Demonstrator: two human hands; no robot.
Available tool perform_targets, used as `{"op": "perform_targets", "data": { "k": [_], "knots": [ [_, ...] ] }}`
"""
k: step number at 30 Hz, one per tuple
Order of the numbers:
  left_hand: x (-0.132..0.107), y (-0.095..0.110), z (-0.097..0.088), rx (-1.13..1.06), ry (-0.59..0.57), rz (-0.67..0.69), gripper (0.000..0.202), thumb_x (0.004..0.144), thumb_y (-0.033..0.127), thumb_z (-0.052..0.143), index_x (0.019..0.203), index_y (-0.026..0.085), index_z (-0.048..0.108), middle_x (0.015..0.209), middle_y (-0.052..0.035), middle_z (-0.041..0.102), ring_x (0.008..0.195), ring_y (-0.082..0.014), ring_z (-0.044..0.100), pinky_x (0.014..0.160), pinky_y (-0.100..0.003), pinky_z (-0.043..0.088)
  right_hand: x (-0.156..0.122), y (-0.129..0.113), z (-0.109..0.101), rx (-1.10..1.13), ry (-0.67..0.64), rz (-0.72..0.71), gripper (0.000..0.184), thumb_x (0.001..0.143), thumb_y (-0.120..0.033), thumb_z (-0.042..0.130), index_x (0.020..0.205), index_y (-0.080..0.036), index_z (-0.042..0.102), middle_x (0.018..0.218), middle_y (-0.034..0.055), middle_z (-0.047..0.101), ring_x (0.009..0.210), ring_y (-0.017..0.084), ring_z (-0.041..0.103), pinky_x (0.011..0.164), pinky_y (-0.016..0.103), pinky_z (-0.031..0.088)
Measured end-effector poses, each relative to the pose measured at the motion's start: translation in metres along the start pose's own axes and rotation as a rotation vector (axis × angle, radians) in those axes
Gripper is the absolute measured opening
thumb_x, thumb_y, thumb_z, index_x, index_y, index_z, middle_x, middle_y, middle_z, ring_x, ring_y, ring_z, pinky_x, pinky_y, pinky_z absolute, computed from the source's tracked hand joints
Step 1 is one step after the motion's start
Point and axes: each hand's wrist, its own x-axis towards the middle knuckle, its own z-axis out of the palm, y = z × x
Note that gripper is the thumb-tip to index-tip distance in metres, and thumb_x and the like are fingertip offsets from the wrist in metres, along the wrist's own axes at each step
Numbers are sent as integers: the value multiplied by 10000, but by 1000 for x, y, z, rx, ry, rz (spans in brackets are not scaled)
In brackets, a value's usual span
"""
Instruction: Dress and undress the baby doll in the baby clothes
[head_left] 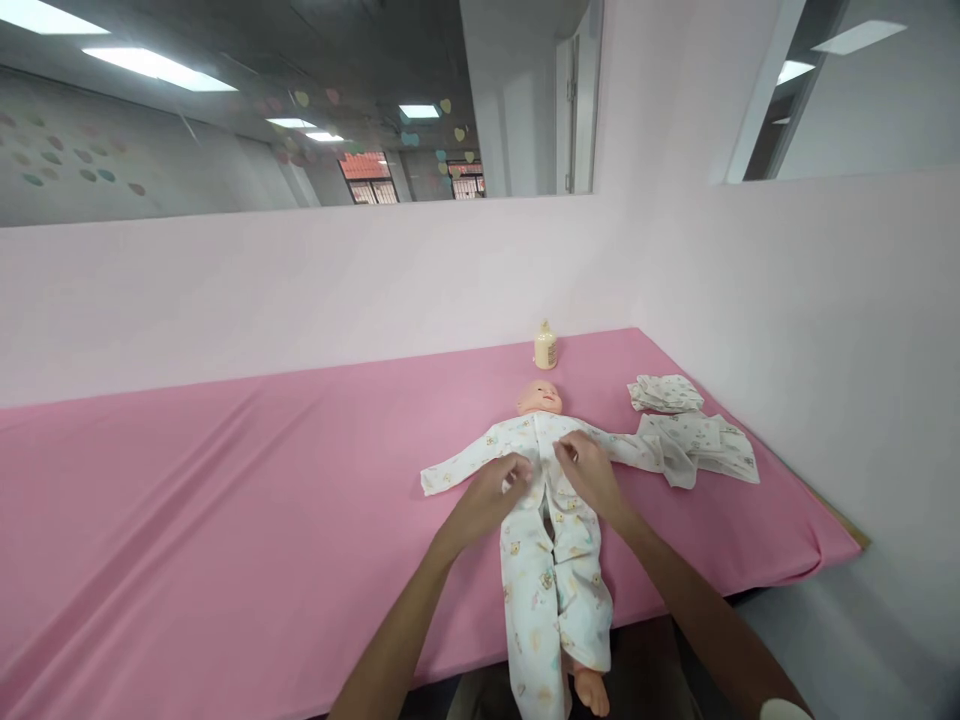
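Note:
A baby doll (541,397) lies on its back, dressed in a white romper (529,590) with small printed figures. Its sleeves spread to both sides. The front of the romper parts below the chest, and one bare foot shows at the lower end. Over the chest, on the left side, my left hand (491,495) is loosely curved, with a gap between thumb and fingers. Opposite it, my right hand (592,475) has its fingers bent together close to the front seam. Whether its fingertips hold cloth is too small to make out.
A pale yellow pump bottle (545,350) stands beyond the doll's head. Folded printed cloth (666,393) and a loose printed garment (701,447) lie to the right, touching the doll's sleeve. The pink-covered table (262,530) meets white walls behind and at right; a mirror (300,130) hangs above.

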Motion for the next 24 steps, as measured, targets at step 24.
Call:
{"op": "perform_targets", "data": {
  "k": [24],
  "knots": [
    [94,-24,21,646,32,-279,305,901,261,369,1166,182,498,1000,-111,689,943,-278,649,751,-344,449,98,1,34,-436,-288,285,346,839,-311,489,1100,-153,653,1088,156,682,1007,280,643,781,330,462]
  ]
}}
